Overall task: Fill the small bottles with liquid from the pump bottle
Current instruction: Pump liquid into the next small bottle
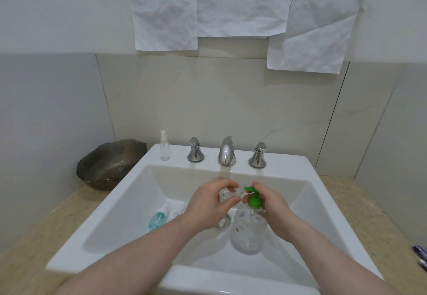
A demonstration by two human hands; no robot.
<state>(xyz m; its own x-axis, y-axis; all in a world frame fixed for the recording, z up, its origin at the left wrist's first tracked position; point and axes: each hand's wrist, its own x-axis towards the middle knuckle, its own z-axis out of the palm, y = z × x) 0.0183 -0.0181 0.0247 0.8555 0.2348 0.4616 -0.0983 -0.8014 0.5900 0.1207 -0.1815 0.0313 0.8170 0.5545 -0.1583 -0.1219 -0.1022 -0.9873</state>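
Over a white sink (111, 204), a person holds a small clear bottle (227, 195) up to the green pump (253, 196) of a clear pump bottle (248, 232), which stands in the basin right of the drain. The filling looks to be in its middle stage: a small blue bottle (158, 218) lies on its side in the basin at left, with another small clear one (178, 211) just beside it, partly hidden by the left forearm; whether either is full cannot be told. A clear spray bottle (164, 148) stands upright on the far rim, left of the chrome taps (227, 151), seemingly untouched.

The left hand (208, 204) grips the small bottle, fingers curled over it and thumb beneath, mouth close to the spout. The right hand (270, 204) wraps round the pump's neck from the right, fingertips on the pump head, apparently poised to press.

A dark bowl (111, 163) sits on the table at far left.
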